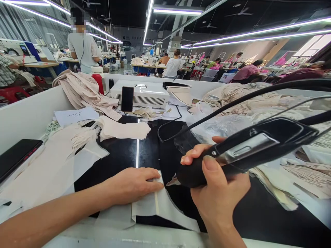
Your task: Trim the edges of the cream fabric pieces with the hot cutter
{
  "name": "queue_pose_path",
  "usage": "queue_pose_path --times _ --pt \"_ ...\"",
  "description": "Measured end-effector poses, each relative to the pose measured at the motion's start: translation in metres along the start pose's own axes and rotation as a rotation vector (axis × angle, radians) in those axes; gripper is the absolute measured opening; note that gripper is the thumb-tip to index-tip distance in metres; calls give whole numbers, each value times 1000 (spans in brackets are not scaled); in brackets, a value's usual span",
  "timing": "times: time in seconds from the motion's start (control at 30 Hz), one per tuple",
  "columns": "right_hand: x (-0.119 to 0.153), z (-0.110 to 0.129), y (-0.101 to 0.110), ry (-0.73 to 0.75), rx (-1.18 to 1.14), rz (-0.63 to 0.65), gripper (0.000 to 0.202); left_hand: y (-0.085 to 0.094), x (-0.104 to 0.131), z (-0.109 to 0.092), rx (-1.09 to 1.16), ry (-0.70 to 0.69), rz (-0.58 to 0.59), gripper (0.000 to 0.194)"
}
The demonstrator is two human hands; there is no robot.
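Observation:
My right hand (217,193) is wrapped around a black corded hand tool (245,146) with a long silver lever. The tool's pointed tip (173,181) aims left, just above the black work surface (178,198). Its kind does not show clearly. My left hand (131,186) lies flat, fingers stretched forward, pressing on a pale fabric piece (168,208) with a cream strip along it. The tool tip is a short way right of my left fingertips, apart from the fabric. Part of the fabric is hidden under my left hand and forearm.
Stacked fabric pieces (124,129) and a large pale pile (49,165) lie left, beside a phone (19,156). A vented white box (141,94), a visor (179,93) and clear plastic (217,124) stand behind. The tool's cable (222,108) loops across the right side.

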State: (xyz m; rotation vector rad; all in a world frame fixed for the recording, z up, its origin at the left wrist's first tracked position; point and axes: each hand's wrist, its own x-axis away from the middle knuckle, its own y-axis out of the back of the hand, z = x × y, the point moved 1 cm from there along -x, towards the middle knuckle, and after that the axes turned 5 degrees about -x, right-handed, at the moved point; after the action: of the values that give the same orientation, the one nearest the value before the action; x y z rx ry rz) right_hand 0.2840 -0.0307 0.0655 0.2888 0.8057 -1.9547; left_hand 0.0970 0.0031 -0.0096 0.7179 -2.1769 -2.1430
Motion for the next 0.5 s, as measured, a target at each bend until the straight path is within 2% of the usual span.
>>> queue_pose_path --times 0.5 --pt "9 -3 6 -19 -14 46 42 -3 2 2 -13 -32 -40 29"
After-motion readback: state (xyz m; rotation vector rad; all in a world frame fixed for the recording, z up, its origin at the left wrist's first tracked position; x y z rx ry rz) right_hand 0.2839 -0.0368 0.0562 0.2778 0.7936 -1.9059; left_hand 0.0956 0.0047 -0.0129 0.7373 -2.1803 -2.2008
